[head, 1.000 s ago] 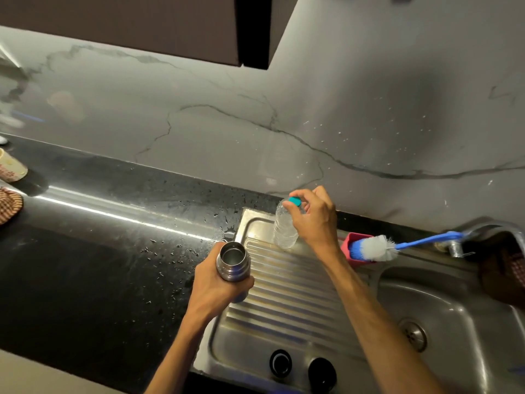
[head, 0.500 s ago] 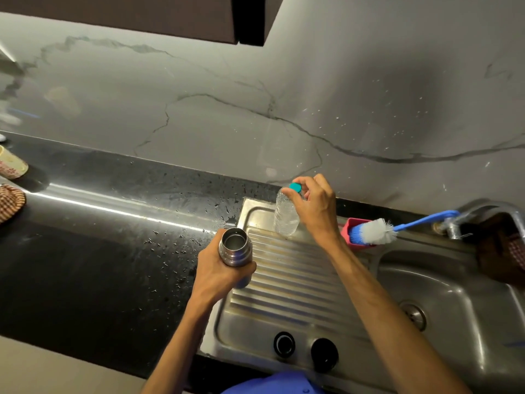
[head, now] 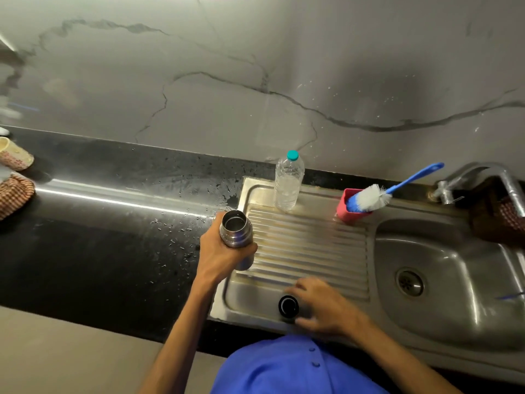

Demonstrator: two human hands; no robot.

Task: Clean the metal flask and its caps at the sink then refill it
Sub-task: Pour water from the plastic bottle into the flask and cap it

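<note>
Flask, the open-mouthed cylindrical steel flask, is held upright in the left hand, fingers wrapped round its body just below the neck, at the left edge of the ribbed steel drainboard. Upright w/ mouth clear probably so nothing spills and a cap can go straight on.

Right hand is low at the front of the drainboard, fingers curled beside the round black cap, thumb and fingertips touching its side; looks like a pinch forming, but can't tell if it's really gripped or just touched. A 2nd cap, if there is one, would be under the hand: not visible.

Clear plastic water bottle w/ teal lid stands capped at the back of the drainboard, well apart from both hands, so pouring seems finished; can't tell the flask's fill level. Blue-handled white bottle brush rests in the pink holder near the steel sink basin, out of the way.

Judgement: capping step, near the end.
</note>
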